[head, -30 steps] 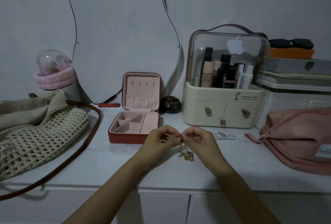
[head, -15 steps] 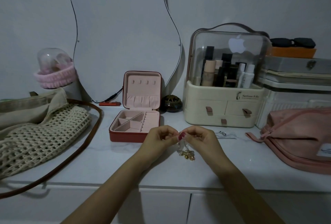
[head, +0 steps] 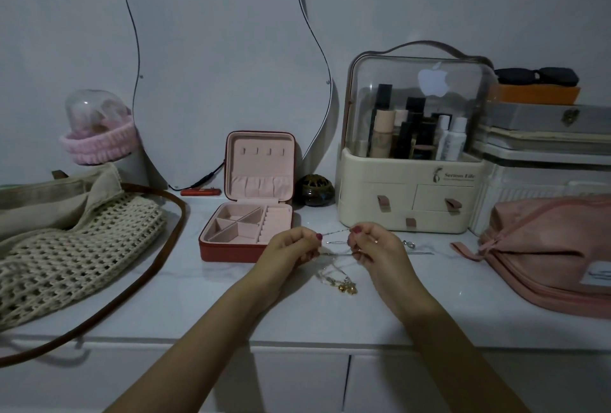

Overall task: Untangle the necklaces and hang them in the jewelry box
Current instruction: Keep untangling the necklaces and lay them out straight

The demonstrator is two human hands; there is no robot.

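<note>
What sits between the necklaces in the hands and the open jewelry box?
Nothing visible. The necklaces, pinched by the left hand and right hand, hang just right of the jewelry box, whose lid hooks are bare.

The scene is dim and greyish, colours muted, with soft even light and no visible lamp. Faint shadows lie on the bench (head: 165, 297) under the forearms and beside the jewelry box (head: 246, 224). A pale reflection sits on the clear cover of the cosmetics organiser (head: 416, 95). Wide-angle distortion bends the bench edge and stretches things near the borders. Fine chains of the necklaces (head: 337, 277) are barely resolved.
</note>
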